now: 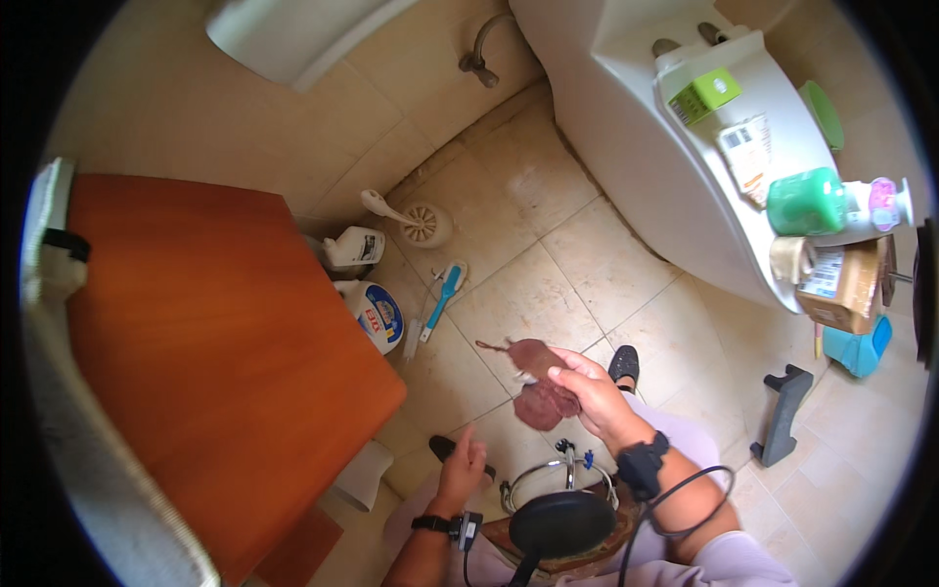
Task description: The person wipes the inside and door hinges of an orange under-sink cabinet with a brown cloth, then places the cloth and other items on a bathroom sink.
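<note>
My right hand [590, 389] is closed on a bunched reddish-brown cloth item [541, 378], with a thin loop sticking out at its left end. It hangs above the tiled floor; its exact kind cannot be told. My left hand [463, 466] is raised to the lower left of it, apart from it, fingers partly extended and holding nothing. Both wrists wear black straps with small devices. Below the hands stands a chrome ring-shaped frame [568, 466], partly hidden by a round black disc [563, 522].
An orange-brown wooden panel [220, 352] fills the left. Beyond it stand a toilet brush holder [425, 225], white bottles [357, 248] and a blue-handled brush [445, 297] on the floor. At right, a white basin-like fixture [645, 169] holds a green box [704, 95], a green container [807, 200] and a cardboard box [843, 286].
</note>
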{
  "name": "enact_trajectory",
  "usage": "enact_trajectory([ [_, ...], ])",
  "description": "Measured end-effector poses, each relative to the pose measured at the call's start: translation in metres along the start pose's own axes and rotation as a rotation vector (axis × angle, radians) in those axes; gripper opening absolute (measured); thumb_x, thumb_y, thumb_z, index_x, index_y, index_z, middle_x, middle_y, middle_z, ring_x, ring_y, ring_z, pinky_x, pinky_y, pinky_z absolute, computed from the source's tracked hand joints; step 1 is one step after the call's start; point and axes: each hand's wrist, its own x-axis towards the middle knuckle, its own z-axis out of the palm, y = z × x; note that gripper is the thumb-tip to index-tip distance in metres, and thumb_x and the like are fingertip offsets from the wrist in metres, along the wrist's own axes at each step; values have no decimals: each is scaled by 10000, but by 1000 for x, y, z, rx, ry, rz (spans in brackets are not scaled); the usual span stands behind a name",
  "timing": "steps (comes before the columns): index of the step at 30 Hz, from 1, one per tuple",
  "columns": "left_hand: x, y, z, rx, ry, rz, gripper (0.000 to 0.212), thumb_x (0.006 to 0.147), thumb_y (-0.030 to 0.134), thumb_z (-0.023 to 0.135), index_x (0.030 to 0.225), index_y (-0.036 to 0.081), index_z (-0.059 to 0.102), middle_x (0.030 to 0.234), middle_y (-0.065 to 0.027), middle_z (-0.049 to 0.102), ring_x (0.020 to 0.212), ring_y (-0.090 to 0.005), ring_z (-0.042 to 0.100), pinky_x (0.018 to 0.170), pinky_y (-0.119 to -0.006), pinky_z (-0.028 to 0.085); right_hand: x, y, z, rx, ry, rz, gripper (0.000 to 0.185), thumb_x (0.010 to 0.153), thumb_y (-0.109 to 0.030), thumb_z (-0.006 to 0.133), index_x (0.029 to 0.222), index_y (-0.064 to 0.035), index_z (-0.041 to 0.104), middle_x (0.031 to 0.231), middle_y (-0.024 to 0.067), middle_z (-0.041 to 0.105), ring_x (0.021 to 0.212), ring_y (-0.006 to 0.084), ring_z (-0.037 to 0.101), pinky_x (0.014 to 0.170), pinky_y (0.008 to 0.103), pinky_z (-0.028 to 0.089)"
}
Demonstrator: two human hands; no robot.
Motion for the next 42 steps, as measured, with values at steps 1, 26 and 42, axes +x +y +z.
enact_trajectory([
  [1, -28, 31, -3, 14, -67, -27, 494, 906, 70, 563, 1379, 105, 425, 957, -71, 650, 881, -133, 621, 786, -265, 495, -3, 8, -8, 16, 46, -15, 443, 912, -86, 539, 1327, 40, 449, 1137, 85, 608, 989, 136, 585, 855, 268, 472],
  [26, -425, 284, -294, -742, 59, 284, 290, 892, 113, 633, 1159, 4, 594, 1014, -78, 656, 926, -158, 628, 874, -292, 495, -365, -168, 331, -892, -605, 194, 250, 791, -63, 677, 1027, 15, 656, 875, 49, 665, 779, 131, 615, 735, 252, 495],
  [42, -454, 192, -458, -815, 516, 500, 350, 910, 139, 626, 1219, 8, 525, 1119, -73, 598, 984, -149, 588, 895, -274, 459, -386, 21, 603, -426, -657, -156, 323, 878, -81, 578, 1188, 12, 568, 1041, 67, 650, 908, 131, 626, 813, 267, 505],
])
